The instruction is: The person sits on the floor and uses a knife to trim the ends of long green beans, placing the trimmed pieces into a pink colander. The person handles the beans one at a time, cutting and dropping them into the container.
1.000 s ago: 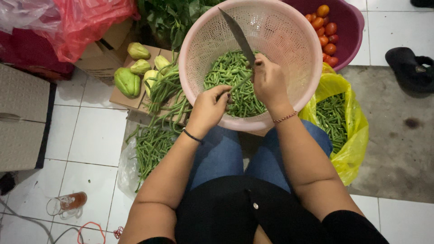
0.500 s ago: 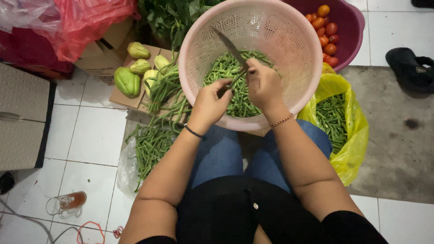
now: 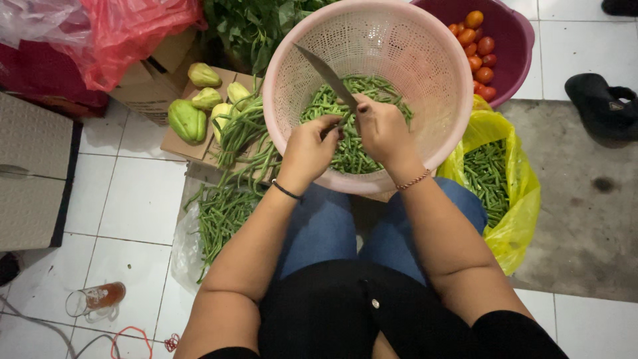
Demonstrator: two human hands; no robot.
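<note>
A round pink perforated plastic basket (image 3: pixel 399 40) rests on the lap of a seated person in blue jeans, and everything else is placed around it. Over its near rim the left hand (image 3: pixel 309 149) is pinched closed on a few green beans (image 3: pixel 334 126), while the right hand (image 3: pixel 382 129), just beside it and nearly touching, is wrapped around the handle of a dark-bladed kitchen knife (image 3: pixel 325 73) whose tip points toward the basket's far left wall. Cut green bean pieces (image 3: pixel 372 90) lie heaped in the basket's bottom. Left of the basket, long uncut green beans (image 3: pixel 226 206) sprawl over a flat cardboard sheet (image 3: pixel 183 143) carrying pale green chayotes (image 3: pixel 188 119). Right of the basket sits a yellow plastic bag (image 3: pixel 515 219) holding more beans, and behind its right rim a maroon plastic tub (image 3: pixel 515 60) holds red and orange tomatoes (image 3: pixel 478 50).
</note>
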